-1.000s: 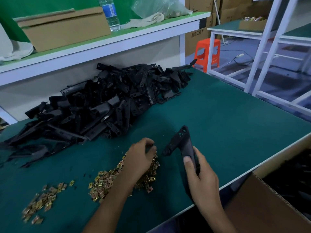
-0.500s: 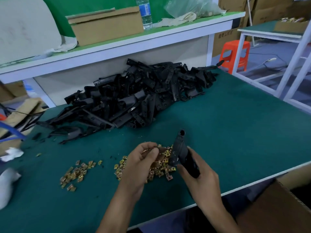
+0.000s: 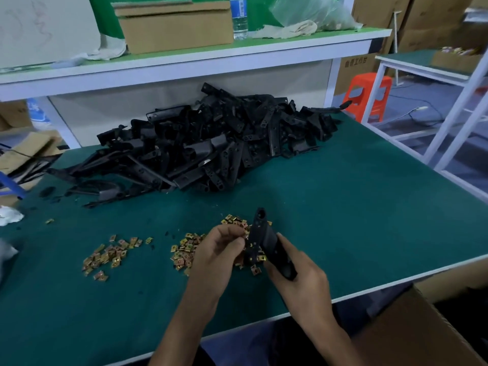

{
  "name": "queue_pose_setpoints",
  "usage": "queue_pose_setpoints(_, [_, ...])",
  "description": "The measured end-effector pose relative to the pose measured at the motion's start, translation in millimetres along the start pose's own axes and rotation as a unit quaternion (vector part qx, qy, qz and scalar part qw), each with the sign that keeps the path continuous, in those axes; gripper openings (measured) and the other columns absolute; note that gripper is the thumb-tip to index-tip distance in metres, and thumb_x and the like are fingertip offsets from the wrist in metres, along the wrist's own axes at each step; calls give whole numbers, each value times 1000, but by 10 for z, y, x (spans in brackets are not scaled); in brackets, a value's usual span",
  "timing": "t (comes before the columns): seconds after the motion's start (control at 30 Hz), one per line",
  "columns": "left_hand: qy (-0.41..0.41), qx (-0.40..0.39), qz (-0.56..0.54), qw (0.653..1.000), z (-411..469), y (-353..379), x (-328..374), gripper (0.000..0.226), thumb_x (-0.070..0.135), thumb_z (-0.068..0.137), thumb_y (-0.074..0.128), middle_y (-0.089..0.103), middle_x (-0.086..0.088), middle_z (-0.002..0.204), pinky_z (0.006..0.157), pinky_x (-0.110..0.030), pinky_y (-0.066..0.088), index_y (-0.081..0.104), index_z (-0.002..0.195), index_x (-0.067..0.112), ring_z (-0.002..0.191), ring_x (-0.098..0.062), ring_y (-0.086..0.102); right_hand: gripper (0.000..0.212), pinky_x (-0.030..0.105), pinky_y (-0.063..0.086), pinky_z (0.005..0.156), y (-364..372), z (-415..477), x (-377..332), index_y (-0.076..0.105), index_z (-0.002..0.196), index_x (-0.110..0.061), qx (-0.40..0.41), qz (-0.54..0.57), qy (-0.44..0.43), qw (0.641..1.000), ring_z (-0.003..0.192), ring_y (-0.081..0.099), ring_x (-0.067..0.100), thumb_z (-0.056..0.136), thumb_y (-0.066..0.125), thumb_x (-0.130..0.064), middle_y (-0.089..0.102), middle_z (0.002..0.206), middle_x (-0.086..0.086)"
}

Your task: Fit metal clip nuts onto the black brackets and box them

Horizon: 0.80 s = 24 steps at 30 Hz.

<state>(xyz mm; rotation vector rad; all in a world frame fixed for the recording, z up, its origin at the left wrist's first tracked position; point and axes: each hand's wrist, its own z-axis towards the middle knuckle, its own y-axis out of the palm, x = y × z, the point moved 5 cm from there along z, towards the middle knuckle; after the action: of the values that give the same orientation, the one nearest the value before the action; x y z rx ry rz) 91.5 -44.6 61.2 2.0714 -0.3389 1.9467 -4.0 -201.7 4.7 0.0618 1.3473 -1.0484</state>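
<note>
Head view: the right hand (image 3: 301,278) is gripping one black bracket (image 3: 264,241) by its lower end, fingers and thumb wrapping round it. It is holding the bracket tilted, holed tip pointing up and away from the person, over the near part of the green table (image 3: 369,207).

The left hand (image 3: 219,256) is sitting just left of the bracket. Its fingers are curling inward, with the thumb and fingertips (image 3: 239,240) meeting against the bracket's left edge. Whether a clip nut is lying between them is too small to tell.

The larger heap of clip nuts (image 3: 184,250) is lying on the table directly under and beside both hands, spreading out to the left of the left hand. A smaller heap of clip nuts (image 3: 111,256) is lying further left, well apart from the hands.

The pile of black brackets (image 3: 211,146) is lying along the far side of the table, well beyond the hands. An open cardboard box (image 3: 412,331) is standing off the near table edge, to the right of the right forearm. A shelf carton (image 3: 174,25) and a water bottle (image 3: 239,17) are standing on the raised shelf behind the pile.
</note>
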Motion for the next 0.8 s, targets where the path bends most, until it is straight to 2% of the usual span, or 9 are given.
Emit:
queue_pose_setpoints(0.13, [2, -6, 3, 1000, -15, -49, 26, 18, -2, 93, 63, 75, 3, 88, 70, -17, 54, 71, 97, 14, 81, -6, 68, 63, 33, 54, 70, -1, 10, 1, 59, 139, -43, 8, -7, -9, 1000, 77, 63, 9, 80, 82, -44, 65, 85, -9])
queue_pose_setpoints(0.23, [-1, -27, 23, 999, -29, -72, 50, 18, -2, 92, 64, 75, 1, 87, 68, -18, 54, 74, 93, 13, 78, -8, 68, 62, 39, 55, 69, 6, 7, 1, 60, 139, -41, 7, -22, -10, 1000, 78, 64, 14, 81, 81, -44, 63, 84, -10])
queue_pose_setpoints(0.33, [3, -38, 53, 998, -27, -105, 84, 24, 0, 92, 65, 76, -1, 87, 69, -19, 55, 77, 89, 20, 78, -10, 69, 62, 41, 56, 69, 11, 6, -3, 59, 140, -41, 4, -32, -15, 999, 81, 67, 17, 81, 80, -46, 63, 86, -11])
queue_pose_setpoints(0.43, [5, -36, 72, 997, -16, -159, 97, 30, 3, 93, 65, 76, 4, 88, 72, -20, 55, 77, 88, 31, 82, -8, 69, 63, 42, 56, 68, 22, 7, -5, 59, 139, -42, 2, -43, -23, 999, 80, 67, 18, 80, 81, -45, 64, 87, -10])
queue_pose_setpoints(0.53, [2, -38, 74, 997, -7, -176, 85, 31, 3, 92, 66, 75, 4, 87, 73, -22, 55, 77, 88, 32, 80, -7, 68, 63, 42, 56, 66, 39, 5, -13, 59, 139, -42, -4, -52, -25, 998, 78, 67, 18, 80, 82, -43, 64, 86, -10])
queue_pose_setpoints(0.7, [1, -38, 88, 995, -8, -190, 84, 31, 4, 90, 69, 76, 5, 84, 70, -17, 54, 78, 89, 34, 75, -6, 69, 64, 39, 54, 63, 42, -2, -60, 55, 141, -44, -19, -77, -32, 996, 74, 64, 16, 82, 81, -45, 53, 80, -18])
queue_pose_setpoints(0.8, [5, -50, 109, 993, 9, -231, 104, 33, 3, 89, 70, 76, 7, 81, 70, -18, 54, 78, 88, 35, 74, -7, 70, 64, 40, 54, 64, 47, -9, -70, 56, 142, -44, -25, -86, -36, 995, 75, 66, 18, 82, 80, -45, 56, 82, -14])
